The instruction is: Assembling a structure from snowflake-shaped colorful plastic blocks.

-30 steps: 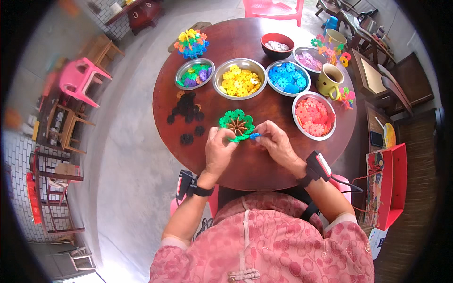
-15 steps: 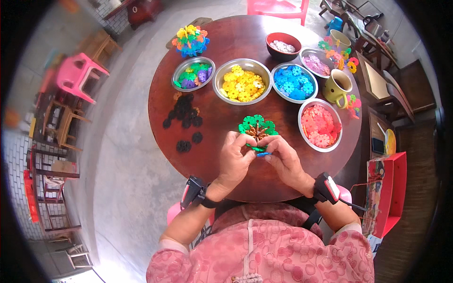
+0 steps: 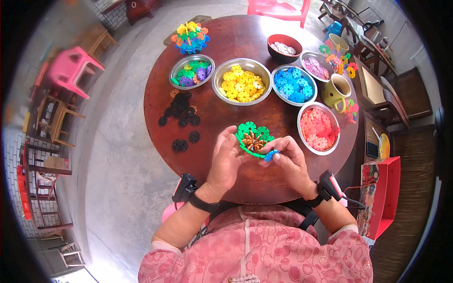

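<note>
Over the near part of the table is a bowl-shaped piece [image 3: 253,133] built of green flower-shaped plastic discs, with brown discs at its centre. My left hand [image 3: 223,163] is beside its left side, fingers stretched and apart, the thumb side close to the green rim; whether it touches is unclear. Between the thumb and fingers of my right hand [image 3: 291,162] is a blue flower disc [image 3: 271,155], at the green rim's near right edge. I cannot tell whether the blue disc is slotted into the rim. Loose black discs [image 3: 180,111] lie left of my hands.
Across the round wooden table [image 3: 198,155] stand metal bowls of yellow [image 3: 242,85], blue [image 3: 294,85], pink-red [image 3: 319,128] and green-purple discs [image 3: 192,71]. A yellow-green mug [image 3: 334,94] stands right. A multicoloured disc model [image 3: 191,37] sits at the far left.
My left hand has loosened from its pinch and opened, shifting slightly left. The green piece has tilted, and the blue disc in my right fingers now shows more fully.
</note>
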Demonstrator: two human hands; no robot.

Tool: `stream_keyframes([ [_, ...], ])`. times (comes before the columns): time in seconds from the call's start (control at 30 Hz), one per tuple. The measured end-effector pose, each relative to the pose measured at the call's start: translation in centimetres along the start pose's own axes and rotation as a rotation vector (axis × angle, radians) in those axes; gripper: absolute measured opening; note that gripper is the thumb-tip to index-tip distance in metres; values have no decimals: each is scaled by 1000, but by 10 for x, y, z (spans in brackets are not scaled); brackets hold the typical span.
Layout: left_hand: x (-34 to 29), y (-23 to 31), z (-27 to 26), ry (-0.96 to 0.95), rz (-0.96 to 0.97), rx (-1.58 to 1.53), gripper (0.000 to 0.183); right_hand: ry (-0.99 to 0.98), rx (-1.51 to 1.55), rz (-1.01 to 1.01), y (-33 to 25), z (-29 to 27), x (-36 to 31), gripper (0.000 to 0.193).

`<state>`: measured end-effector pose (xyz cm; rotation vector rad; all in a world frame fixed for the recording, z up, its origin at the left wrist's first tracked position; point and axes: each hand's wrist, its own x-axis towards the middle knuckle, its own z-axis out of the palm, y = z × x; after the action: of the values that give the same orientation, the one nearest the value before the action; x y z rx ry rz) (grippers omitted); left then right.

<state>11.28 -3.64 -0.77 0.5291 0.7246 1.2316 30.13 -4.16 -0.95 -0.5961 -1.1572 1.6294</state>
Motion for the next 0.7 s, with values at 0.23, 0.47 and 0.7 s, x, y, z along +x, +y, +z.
stream_keyframes([
  [0.23,-4,-1,6,-164,-169,-163,47,-43,-33,56,3,4,-7,10],
  [0.47,0,4,4,-203,-185,-179,49,-32,15,75,1,4,-6,10],
  [0.7,2,0,1,-224,-169,-175,48,-30,5,70,3,2,-6,11],
])
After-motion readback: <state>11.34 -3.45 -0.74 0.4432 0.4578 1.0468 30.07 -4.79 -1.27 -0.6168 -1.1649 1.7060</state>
